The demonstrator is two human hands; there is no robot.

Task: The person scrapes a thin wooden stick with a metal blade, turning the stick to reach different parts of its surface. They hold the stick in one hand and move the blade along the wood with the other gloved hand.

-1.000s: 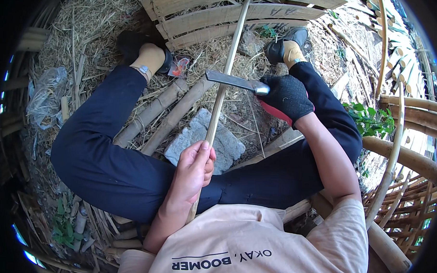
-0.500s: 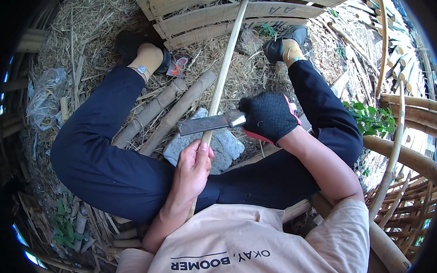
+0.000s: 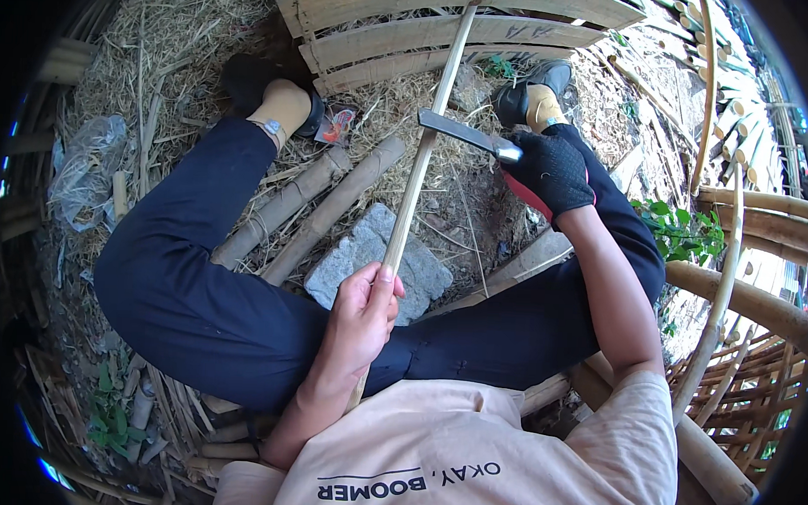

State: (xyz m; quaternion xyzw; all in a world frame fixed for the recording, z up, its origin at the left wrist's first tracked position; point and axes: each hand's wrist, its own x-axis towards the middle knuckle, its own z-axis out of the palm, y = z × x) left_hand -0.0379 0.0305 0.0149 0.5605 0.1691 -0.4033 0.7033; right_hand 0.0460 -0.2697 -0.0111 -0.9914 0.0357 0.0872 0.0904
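My bare left hand (image 3: pixel 362 318) is closed around a long, pale bamboo strip (image 3: pixel 414 189) near its lower part. The strip slants up and away over a grey stone (image 3: pixel 355 251), its far end over a wooden slatted crate. In a black glove with red edging, my right hand (image 3: pixel 549 173) grips the handle of a knife (image 3: pixel 462 132) with a straight, blunt-ended dark blade. The blade crosses the strip well above my left hand and appears to touch it. Most of the handle is hidden in the glove.
The slatted crate (image 3: pixel 447 27) stands beyond my feet. Two bamboo poles (image 3: pixel 334 210) lie by the stone. A clear plastic bag (image 3: pixel 88 172) is at left. Cut bamboo (image 3: pixel 746 131) is piled at far right, above a woven bamboo basket (image 3: pixel 755 398). Straw covers the ground.
My right hand has moved the knife up and away along the strip, from just above my left hand to near the crate. My left hand keeps its hold with little movement.
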